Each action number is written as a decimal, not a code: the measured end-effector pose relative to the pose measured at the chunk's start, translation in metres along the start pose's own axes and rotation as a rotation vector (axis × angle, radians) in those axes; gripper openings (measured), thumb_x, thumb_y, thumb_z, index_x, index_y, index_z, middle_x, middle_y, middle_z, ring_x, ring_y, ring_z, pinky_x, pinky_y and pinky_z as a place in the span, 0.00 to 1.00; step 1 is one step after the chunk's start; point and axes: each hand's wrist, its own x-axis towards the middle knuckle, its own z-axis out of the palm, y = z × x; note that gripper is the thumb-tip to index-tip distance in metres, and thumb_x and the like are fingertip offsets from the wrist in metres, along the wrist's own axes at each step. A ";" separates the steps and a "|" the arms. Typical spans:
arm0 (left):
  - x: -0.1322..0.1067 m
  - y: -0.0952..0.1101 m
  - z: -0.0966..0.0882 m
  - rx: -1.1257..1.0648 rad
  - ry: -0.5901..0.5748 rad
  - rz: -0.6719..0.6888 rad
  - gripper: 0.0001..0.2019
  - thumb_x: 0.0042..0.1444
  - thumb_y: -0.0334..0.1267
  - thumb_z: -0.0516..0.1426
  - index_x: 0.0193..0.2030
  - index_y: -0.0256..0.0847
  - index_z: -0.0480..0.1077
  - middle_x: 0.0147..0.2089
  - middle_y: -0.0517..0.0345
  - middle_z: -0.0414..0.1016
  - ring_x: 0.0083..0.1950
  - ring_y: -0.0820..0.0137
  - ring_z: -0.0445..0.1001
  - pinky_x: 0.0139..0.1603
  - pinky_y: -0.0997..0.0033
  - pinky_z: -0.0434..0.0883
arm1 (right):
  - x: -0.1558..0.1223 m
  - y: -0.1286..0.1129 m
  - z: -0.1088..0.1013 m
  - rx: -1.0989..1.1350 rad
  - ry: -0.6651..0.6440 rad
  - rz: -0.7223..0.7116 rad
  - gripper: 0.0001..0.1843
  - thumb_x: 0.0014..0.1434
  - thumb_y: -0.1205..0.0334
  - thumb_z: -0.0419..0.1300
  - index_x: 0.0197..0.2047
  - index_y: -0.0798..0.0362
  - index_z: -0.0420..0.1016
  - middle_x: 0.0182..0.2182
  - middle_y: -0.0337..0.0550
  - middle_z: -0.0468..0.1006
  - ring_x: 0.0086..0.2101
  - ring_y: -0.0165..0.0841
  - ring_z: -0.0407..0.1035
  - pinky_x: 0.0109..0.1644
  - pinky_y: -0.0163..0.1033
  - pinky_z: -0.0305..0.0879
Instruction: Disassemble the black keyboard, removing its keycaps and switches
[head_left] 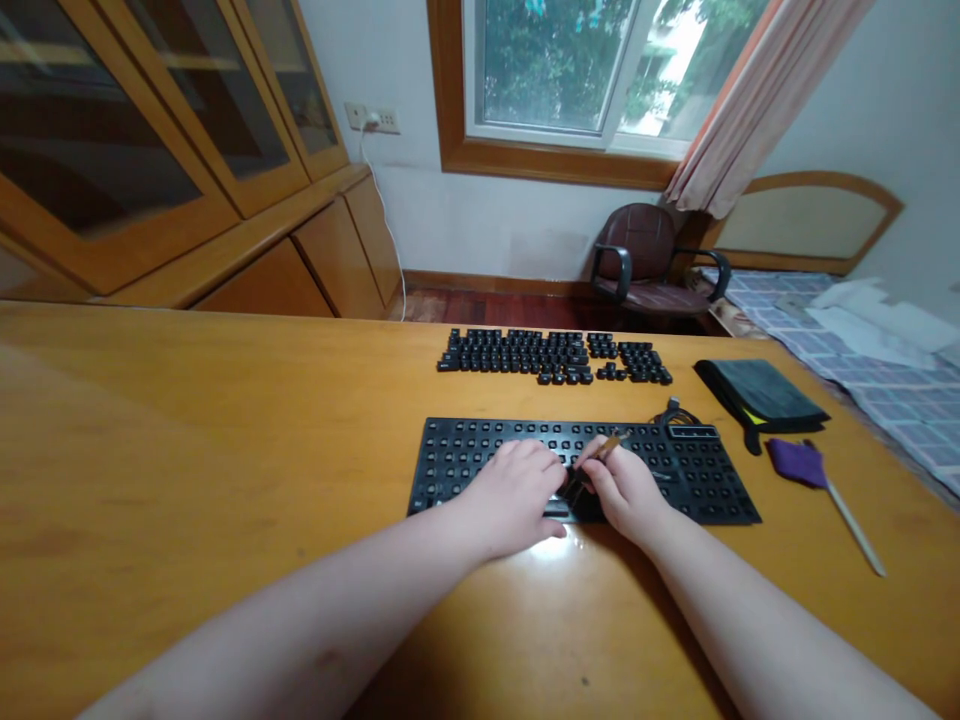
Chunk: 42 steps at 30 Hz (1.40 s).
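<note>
A black keyboard [465, 440] with most of its keycaps off lies in front of me, rows of bare switches showing. My left hand [517, 495] rests over its front middle, fingers bent down on top and thumb at the front edge, gripping it. A long black keycap [556, 508] shows under that thumb side. Just to the right, my right hand [619, 485] is closed around a slim brown-handled tool [613, 443], tilted, its dark lower end down at the keyboard. The fingers partly hide that end, so its exact contact is unclear.
Removed black keycaps [517, 352] lie in rows behind the keyboard. A coiled cable [673, 412] sits at its back edge. To the right are a dark folded case [765, 392], a purple cloth piece [796, 463] and a pale stick [855, 528]. A chair [641, 250] stands beyond the table.
</note>
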 end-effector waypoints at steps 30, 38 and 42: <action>0.004 -0.001 0.001 -0.200 -0.030 0.034 0.13 0.48 0.46 0.62 0.37 0.42 0.74 0.39 0.56 0.74 0.46 0.63 0.67 0.49 0.62 0.63 | -0.008 -0.011 0.007 -0.002 -0.004 -0.221 0.09 0.60 0.67 0.47 0.31 0.51 0.66 0.23 0.40 0.73 0.24 0.31 0.69 0.29 0.35 0.65; 0.005 0.000 0.000 -0.195 -0.031 0.031 0.12 0.49 0.45 0.61 0.37 0.41 0.72 0.39 0.57 0.74 0.45 0.64 0.67 0.49 0.63 0.63 | -0.009 -0.012 0.006 -0.011 0.042 -0.157 0.12 0.61 0.65 0.46 0.29 0.50 0.66 0.21 0.39 0.70 0.21 0.30 0.65 0.26 0.35 0.62; 0.004 0.002 -0.002 -0.187 -0.028 0.034 0.11 0.49 0.43 0.60 0.37 0.41 0.71 0.38 0.57 0.74 0.45 0.65 0.68 0.49 0.63 0.63 | -0.011 -0.009 0.006 0.033 0.067 -0.178 0.11 0.62 0.63 0.46 0.30 0.51 0.66 0.21 0.38 0.69 0.21 0.30 0.64 0.26 0.35 0.62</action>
